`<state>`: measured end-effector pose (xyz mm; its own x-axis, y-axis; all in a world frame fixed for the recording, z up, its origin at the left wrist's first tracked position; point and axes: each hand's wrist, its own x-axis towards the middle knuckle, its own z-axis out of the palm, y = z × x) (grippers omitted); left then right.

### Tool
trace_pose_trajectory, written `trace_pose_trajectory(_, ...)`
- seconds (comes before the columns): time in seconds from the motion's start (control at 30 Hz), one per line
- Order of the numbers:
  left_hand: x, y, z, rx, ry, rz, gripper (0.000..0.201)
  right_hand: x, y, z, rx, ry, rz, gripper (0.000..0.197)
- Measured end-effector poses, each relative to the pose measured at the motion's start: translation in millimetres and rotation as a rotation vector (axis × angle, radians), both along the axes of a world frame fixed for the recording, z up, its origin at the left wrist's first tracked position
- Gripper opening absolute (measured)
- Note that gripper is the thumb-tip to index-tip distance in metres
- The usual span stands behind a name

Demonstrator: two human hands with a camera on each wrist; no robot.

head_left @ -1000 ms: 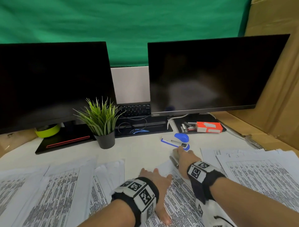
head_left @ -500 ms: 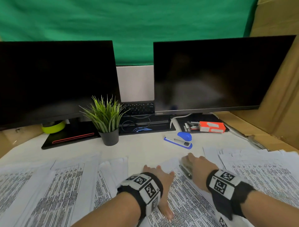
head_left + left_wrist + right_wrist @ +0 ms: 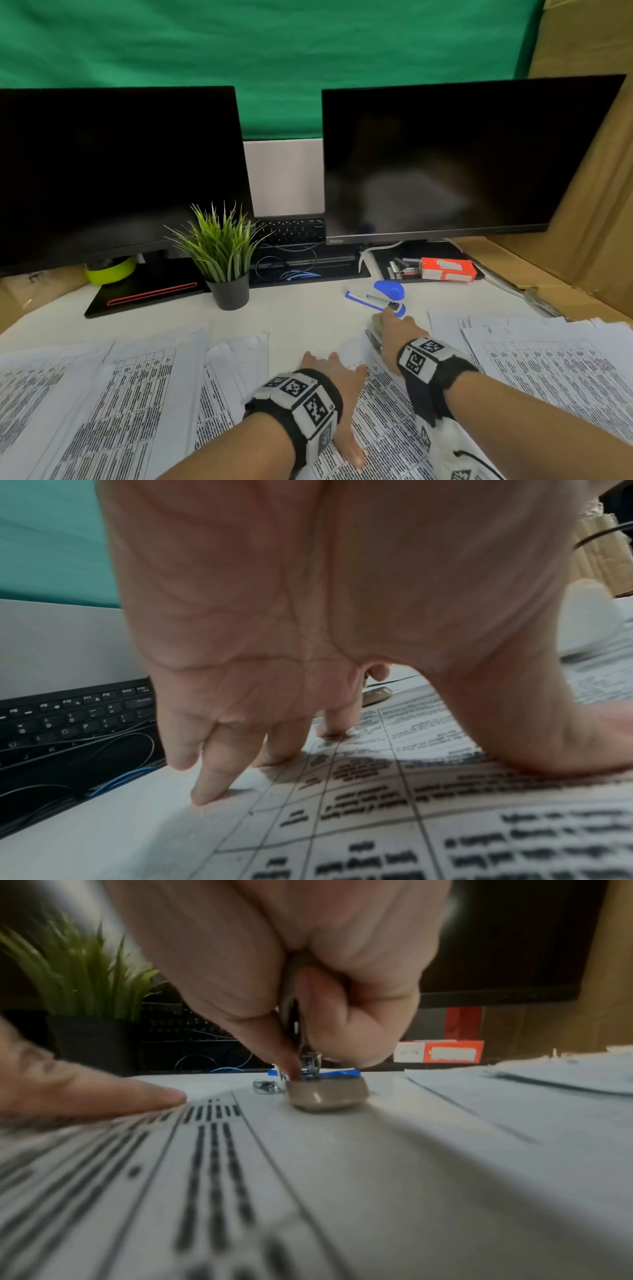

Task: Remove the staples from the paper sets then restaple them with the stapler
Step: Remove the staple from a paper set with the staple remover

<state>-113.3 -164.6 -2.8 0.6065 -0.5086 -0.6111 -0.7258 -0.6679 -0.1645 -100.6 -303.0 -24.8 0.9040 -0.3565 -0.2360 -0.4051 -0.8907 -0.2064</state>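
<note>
Grey stapler (image 3: 327, 1095) in right hand (image 3: 397, 337), beside left hand (image 3: 337, 383).

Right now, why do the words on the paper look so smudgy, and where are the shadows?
Right wrist view: the printed paper sits too close to the lens, so its text smears, and the stapler casts a soft shadow. Left wrist view: the nearest print blurs and the left hand shades the sheet. Head view: sharper, with the monitors bowed by the wide lens.
</note>
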Motion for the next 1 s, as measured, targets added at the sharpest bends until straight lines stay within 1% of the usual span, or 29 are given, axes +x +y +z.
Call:
trace_pose_trajectory(0.13, 0, 2, 3, 0.011, 0.023, -0.009, 0.120, 12, -6, 6, 0.106, -0.042, 0.026, 0.049)
trace_pose_trajectory(0.23, 2, 8, 4, -0.046, 0.040, -0.017, 0.118, 9, -16, 12, 0.094, -0.097, 0.060, 0.046)
trace_pose_trajectory(0.3, 4, 19, 5, -0.149, 0.077, 0.023, 0.115, -7, -18, 22, 0.108, -0.112, 0.117, 0.039)
trace_pose_trajectory(0.33, 4, 27, 6, -0.233, 0.108, 0.071, 0.112, -17, -20, 25, 0.113, -0.118, 0.151, 0.035)
trace_pose_trajectory(0.37, 5, 37, 9, -0.335, 0.126, 0.132, 0.109, -29, -23, 26, 0.164, -0.149, 0.164, 0.031)
trace_pose_trajectory(0.4, 6, 48, 10, -0.443, 0.112, 0.200, 0.103, -43, -25, 28, 0.276, -0.209, 0.151, 0.030)
trace_pose_trajectory(0.43, 6, 59, 11, -0.545, 0.061, 0.271, 0.095, -56, -27, 27, 0.389, -0.274, 0.112, 0.033)
trace_pose_trajectory(0.47, 6, 70, 13, -0.625, -0.009, 0.344, 0.086, -66, -29, 24, 0.473, -0.327, 0.060, 0.035)
trace_pose_trajectory(0.5, 5, 80, 11, -0.666, -0.076, 0.415, 0.076, -73, -31, 19, 0.529, -0.357, 0.027, 0.034)
trace_pose_trajectory(0.57, 3, 94, 5, -0.647, -0.132, 0.499, 0.060, -83, -29, 8, 0.603, -0.349, -0.019, 0.021)
trace_pose_trajectory(0.63, -1, 99, -2, -0.568, -0.101, 0.514, 0.048, -86, -24, 0, 0.657, -0.321, -0.061, 0.015)
trace_pose_trajectory(0.67, -3, 99, -4, -0.527, -0.081, 0.506, 0.050, -87, -23, -2, 0.689, -0.311, -0.080, 0.013)
trace_pose_trajectory(0.7, -6, 99, -6, -0.488, -0.060, 0.504, 0.061, -88, -21, -3, 0.721, -0.301, -0.091, 0.011)
trace_pose_trajectory(0.77, -11, 99, -8, -0.432, -0.023, 0.514, 0.089, -90, -17, -5, 0.755, -0.284, -0.089, 0.010)
trace_pose_trajectory(0.8, -13, 99, -7, -0.413, -0.017, 0.504, 0.097, -91, -16, -5, 0.756, -0.285, -0.082, 0.011)
trace_pose_trajectory(0.87, -17, 98, -4, -0.374, -0.007, 0.480, 0.102, -94, -15, -3, 0.747, -0.292, -0.074, 0.011)
trace_pose_trajectory(1.0, -23, 103, -1, -0.353, 0.033, 0.446, 0.102, -99, -17, 3, 0.741, -0.293, -0.054, 0.010)
